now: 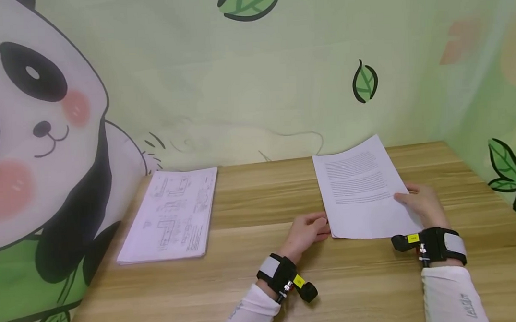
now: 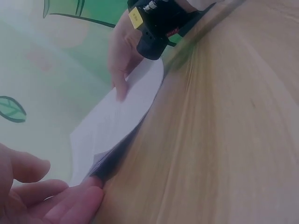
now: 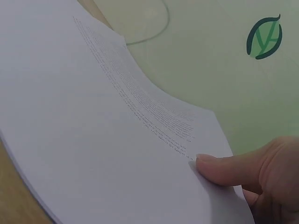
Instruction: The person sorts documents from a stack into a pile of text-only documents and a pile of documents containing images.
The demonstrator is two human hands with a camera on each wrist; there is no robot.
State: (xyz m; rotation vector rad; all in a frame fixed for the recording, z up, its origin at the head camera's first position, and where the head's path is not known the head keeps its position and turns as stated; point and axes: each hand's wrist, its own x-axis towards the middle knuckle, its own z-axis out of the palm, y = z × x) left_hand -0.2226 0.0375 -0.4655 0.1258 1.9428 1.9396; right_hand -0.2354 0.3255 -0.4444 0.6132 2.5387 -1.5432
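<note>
A thin stack of printed paper [image 1: 358,190] is held bowed above the table, its right edge raised. My right hand [image 1: 426,206] pinches that edge; in the right wrist view the thumb [image 3: 229,165] lies on the printed face and the other fingers are mostly hidden behind. At the lower left side of the paper is my left hand [image 1: 306,233], its fingertips touching the edge. In the left wrist view its fingers [image 2: 70,200] reach to the paper's corner, while the thumb [image 2: 28,165] stands apart from it.
Another stack of papers [image 1: 169,215], printed with technical drawings, lies flat on the left of the wooden table [image 1: 259,199]. Behind the table hangs a green backdrop [image 1: 246,84] with a panda [image 1: 44,127] and leaves. Each wrist wears a strapped camera.
</note>
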